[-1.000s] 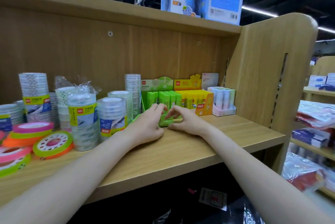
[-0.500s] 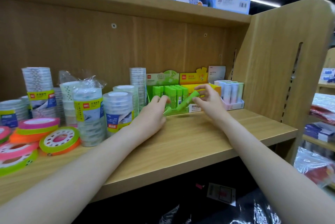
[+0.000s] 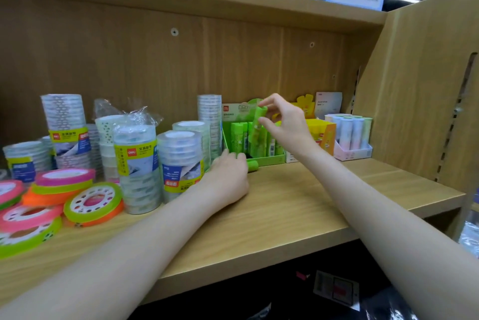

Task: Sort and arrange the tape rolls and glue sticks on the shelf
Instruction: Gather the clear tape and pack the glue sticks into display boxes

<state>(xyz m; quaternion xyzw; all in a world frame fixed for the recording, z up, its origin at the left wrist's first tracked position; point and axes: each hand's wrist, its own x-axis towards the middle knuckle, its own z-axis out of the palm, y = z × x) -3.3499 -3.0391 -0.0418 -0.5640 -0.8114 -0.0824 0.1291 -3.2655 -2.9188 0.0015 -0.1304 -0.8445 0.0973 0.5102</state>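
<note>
right hand (image 3: 283,125) pinches green glue stick (image 3: 258,122), now lifted upright over the green display box (image 3: 269,159), up from its low tilt half a second ago | left hand (image 3: 228,172) curls on second stick (image 3: 252,165) lying on shelf (image 3: 298,205) | tape rolls (image 3: 134,164) left, untouched | judgement: one stick about to be slotted, one to go
</note>
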